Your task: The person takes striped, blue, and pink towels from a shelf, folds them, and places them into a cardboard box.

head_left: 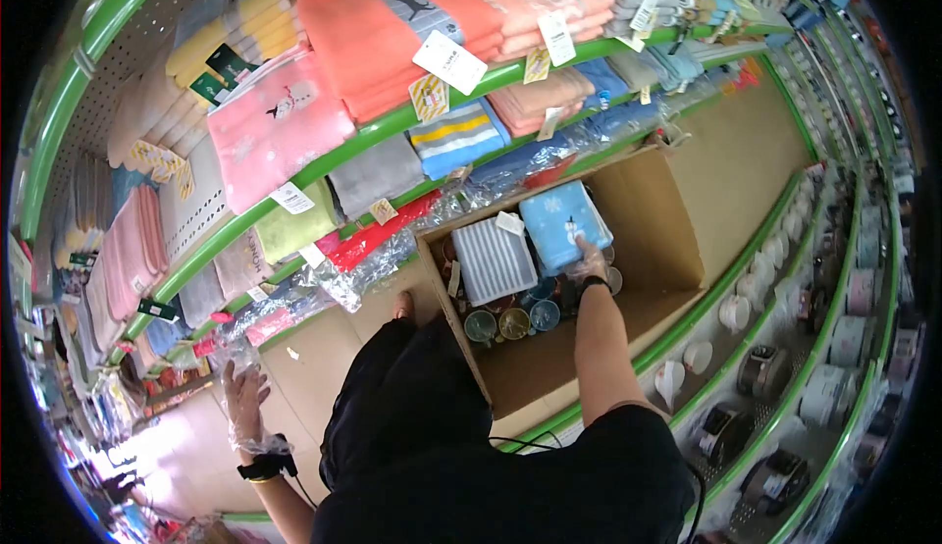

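Inside a cardboard box (667, 220), a folded light-blue towel (559, 218) with a white snowman figure lies beside a grey-and-white striped towel (494, 261). My right hand (592, 263) grips the blue towel at its lower right edge, thumb on top; the fingers beneath are hidden. Several glass mugs (513, 323) stand in the box below the towels. Off to the left, away from the box, my left hand (245, 399) wears a clear plastic glove. Its fingers are spread and nothing is in them.
Shelves with green edges hold stacked towels, among them an orange stack (392, 34) and a pink towel (280, 122). Plastic-wrapped packs (378, 250) lie under the lower shelf. On the right, curved shelves carry white cups (734, 313) and dark packaged bowls (763, 372).
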Action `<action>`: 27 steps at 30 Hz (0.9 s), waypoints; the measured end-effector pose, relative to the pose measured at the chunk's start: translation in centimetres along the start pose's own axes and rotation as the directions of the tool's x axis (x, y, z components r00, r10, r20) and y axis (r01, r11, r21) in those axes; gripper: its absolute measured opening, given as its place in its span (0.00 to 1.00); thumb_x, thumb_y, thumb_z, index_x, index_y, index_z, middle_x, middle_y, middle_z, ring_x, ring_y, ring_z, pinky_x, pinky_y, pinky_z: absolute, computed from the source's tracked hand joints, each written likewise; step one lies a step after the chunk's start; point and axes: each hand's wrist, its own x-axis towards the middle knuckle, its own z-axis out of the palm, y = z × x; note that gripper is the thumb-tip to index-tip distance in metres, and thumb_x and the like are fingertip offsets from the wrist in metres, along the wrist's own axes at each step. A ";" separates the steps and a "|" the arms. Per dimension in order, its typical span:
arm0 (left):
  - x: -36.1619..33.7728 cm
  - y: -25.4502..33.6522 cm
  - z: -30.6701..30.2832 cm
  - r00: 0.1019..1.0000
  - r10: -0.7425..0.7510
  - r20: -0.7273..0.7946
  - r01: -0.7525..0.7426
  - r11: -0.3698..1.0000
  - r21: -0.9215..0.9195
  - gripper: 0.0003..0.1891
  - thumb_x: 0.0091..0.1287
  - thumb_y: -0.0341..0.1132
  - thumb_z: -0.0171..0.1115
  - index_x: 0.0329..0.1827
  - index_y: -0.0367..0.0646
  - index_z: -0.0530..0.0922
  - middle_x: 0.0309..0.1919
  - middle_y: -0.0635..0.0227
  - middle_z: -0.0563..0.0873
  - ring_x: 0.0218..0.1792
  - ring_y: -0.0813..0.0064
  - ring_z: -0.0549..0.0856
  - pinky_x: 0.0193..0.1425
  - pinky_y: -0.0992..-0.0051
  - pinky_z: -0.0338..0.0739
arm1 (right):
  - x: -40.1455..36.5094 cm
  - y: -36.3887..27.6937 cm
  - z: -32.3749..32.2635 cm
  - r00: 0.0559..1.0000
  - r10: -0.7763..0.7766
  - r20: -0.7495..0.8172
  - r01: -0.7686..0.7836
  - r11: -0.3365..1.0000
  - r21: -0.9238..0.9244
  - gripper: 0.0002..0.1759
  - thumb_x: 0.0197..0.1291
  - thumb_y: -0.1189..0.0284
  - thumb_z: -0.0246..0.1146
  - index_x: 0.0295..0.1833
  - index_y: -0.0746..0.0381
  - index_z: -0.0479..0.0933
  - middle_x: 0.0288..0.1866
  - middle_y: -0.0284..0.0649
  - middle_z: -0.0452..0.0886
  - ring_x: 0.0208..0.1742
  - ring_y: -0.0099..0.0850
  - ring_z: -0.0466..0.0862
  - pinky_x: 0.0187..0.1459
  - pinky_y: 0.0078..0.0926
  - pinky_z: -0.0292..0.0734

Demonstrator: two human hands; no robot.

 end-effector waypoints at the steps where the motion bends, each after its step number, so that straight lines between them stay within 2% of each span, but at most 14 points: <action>1: -0.5 -0.5 -0.5 1.000 -0.029 -0.012 0.029 0.999 -0.024 0.36 0.67 0.40 0.60 0.74 0.43 0.53 0.56 0.56 0.78 0.49 0.66 0.82 0.50 0.69 0.77 | -0.9 1.0 1.1 0.997 0.046 -0.060 -0.036 0.987 0.155 0.29 0.58 0.67 0.68 0.63 0.60 0.67 0.59 0.45 0.76 0.54 0.47 0.77 0.56 0.57 0.71; 2: -0.9 -0.9 -0.7 0.999 -0.032 -0.022 0.032 0.999 -0.016 0.36 0.67 0.40 0.60 0.74 0.43 0.53 0.56 0.56 0.78 0.49 0.66 0.82 0.50 0.69 0.77 | -2.1 2.0 2.0 0.988 0.101 -0.119 -0.060 0.949 0.310 0.29 0.58 0.66 0.68 0.63 0.60 0.67 0.59 0.46 0.76 0.54 0.48 0.77 0.56 0.58 0.71; 3: -1.5 -0.9 -0.8 0.998 -0.060 -0.024 0.059 0.998 -0.016 0.35 0.67 0.40 0.60 0.74 0.44 0.53 0.55 0.56 0.79 0.49 0.66 0.82 0.50 0.68 0.77 | -1.5 2.8 1.4 0.986 0.115 -0.122 -0.073 0.949 0.308 0.29 0.58 0.66 0.68 0.63 0.60 0.67 0.59 0.46 0.76 0.54 0.48 0.77 0.56 0.58 0.71; 5: -1.8 -0.9 -0.9 0.994 -0.103 -0.029 0.104 0.994 0.022 0.34 0.68 0.40 0.59 0.74 0.46 0.54 0.56 0.57 0.79 0.50 0.65 0.81 0.50 0.68 0.77 | 2.2 4.9 -0.7 0.995 0.092 0.034 -0.098 0.907 0.410 0.29 0.58 0.66 0.68 0.63 0.61 0.67 0.58 0.46 0.76 0.54 0.49 0.77 0.56 0.59 0.71; 10: -2.2 -0.2 1.2 0.998 -0.067 0.012 0.068 0.998 -0.003 0.35 0.67 0.43 0.61 0.74 0.46 0.54 0.55 0.57 0.79 0.51 0.65 0.81 0.51 0.68 0.77 | 2.9 4.8 -1.6 0.999 0.033 0.013 -0.035 0.919 0.392 0.25 0.62 0.67 0.64 0.63 0.61 0.68 0.56 0.44 0.78 0.56 0.47 0.77 0.58 0.58 0.70; 13: -3.0 0.9 3.0 0.997 -0.032 0.077 0.031 0.999 0.022 0.33 0.69 0.40 0.59 0.73 0.42 0.55 0.54 0.59 0.79 0.49 0.70 0.81 0.51 0.71 0.77 | 2.9 4.7 -1.3 1.000 -0.005 0.021 -0.006 0.884 0.468 0.23 0.63 0.68 0.62 0.62 0.60 0.69 0.58 0.45 0.77 0.57 0.48 0.77 0.58 0.59 0.70; 18: -3.7 2.1 3.0 0.995 -0.027 0.100 0.024 0.999 0.033 0.32 0.69 0.39 0.59 0.72 0.42 0.55 0.53 0.60 0.78 0.49 0.70 0.80 0.52 0.71 0.76 | 3.2 4.7 -1.2 1.000 -0.021 0.012 0.013 0.882 0.471 0.25 0.63 0.62 0.61 0.62 0.61 0.69 0.60 0.47 0.75 0.57 0.50 0.76 0.56 0.58 0.70; 19: -3.7 2.1 2.9 0.993 -0.018 0.113 0.016 1.000 0.012 0.32 0.69 0.39 0.58 0.72 0.42 0.56 0.53 0.60 0.78 0.50 0.70 0.80 0.52 0.70 0.76 | 1.4 4.1 -0.5 0.993 -0.038 -0.111 0.078 0.922 0.380 0.27 0.62 0.61 0.60 0.63 0.63 0.68 0.61 0.47 0.74 0.57 0.49 0.76 0.55 0.59 0.70; 20: -3.6 2.2 2.9 0.991 -0.004 0.130 0.006 1.000 -0.012 0.32 0.69 0.39 0.58 0.72 0.42 0.56 0.53 0.60 0.78 0.50 0.70 0.80 0.52 0.70 0.76 | -0.2 3.4 0.4 0.993 -0.036 -0.110 0.075 0.922 0.379 0.27 0.62 0.61 0.60 0.63 0.63 0.68 0.61 0.47 0.74 0.57 0.49 0.76 0.55 0.59 0.70; 22: -3.6 2.4 2.9 0.993 0.000 0.119 0.000 1.000 0.001 0.31 0.69 0.40 0.58 0.72 0.43 0.56 0.53 0.60 0.78 0.51 0.69 0.80 0.53 0.70 0.75 | -2.0 2.3 1.4 0.970 -0.030 -0.242 0.114 0.933 0.341 0.25 0.62 0.65 0.61 0.60 0.68 0.70 0.55 0.46 0.76 0.52 0.45 0.78 0.54 0.50 0.73; 23: -3.4 2.3 2.8 0.992 0.002 0.130 -0.003 1.000 0.008 0.32 0.69 0.40 0.58 0.72 0.43 0.56 0.53 0.60 0.78 0.51 0.69 0.80 0.54 0.69 0.75 | -1.5 2.6 1.0 0.976 -0.116 -0.184 0.170 0.932 0.319 0.23 0.62 0.64 0.61 0.57 0.69 0.73 0.56 0.48 0.77 0.52 0.43 0.78 0.54 0.46 0.73; 24: -3.4 2.1 2.8 0.990 0.000 0.139 -0.002 1.000 0.015 0.32 0.69 0.41 0.58 0.72 0.44 0.56 0.54 0.59 0.78 0.52 0.68 0.79 0.54 0.69 0.75 | -1.4 2.4 0.9 0.975 -0.124 -0.185 0.178 0.933 0.312 0.23 0.62 0.64 0.61 0.57 0.69 0.73 0.56 0.48 0.77 0.52 0.43 0.78 0.54 0.46 0.73; 26: -3.6 2.0 3.0 0.987 0.017 0.162 -0.017 1.000 -0.004 0.32 0.69 0.41 0.58 0.72 0.43 0.57 0.53 0.59 0.78 0.52 0.68 0.80 0.55 0.70 0.75 | -0.2 2.4 0.1 0.968 -0.110 -0.226 0.125 0.991 0.054 0.27 0.62 0.59 0.60 0.60 0.66 0.70 0.57 0.44 0.76 0.56 0.39 0.78 0.53 0.43 0.74; 27: -3.7 2.5 3.3 0.986 0.003 0.166 -0.005 1.000 0.009 0.32 0.69 0.40 0.58 0.72 0.43 0.57 0.53 0.59 0.78 0.52 0.68 0.80 0.55 0.70 0.75 | 0.1 2.7 -0.4 0.967 -0.115 -0.227 0.130 0.990 0.050 0.27 0.62 0.59 0.60 0.60 0.66 0.70 0.57 0.44 0.76 0.56 0.39 0.78 0.53 0.43 0.74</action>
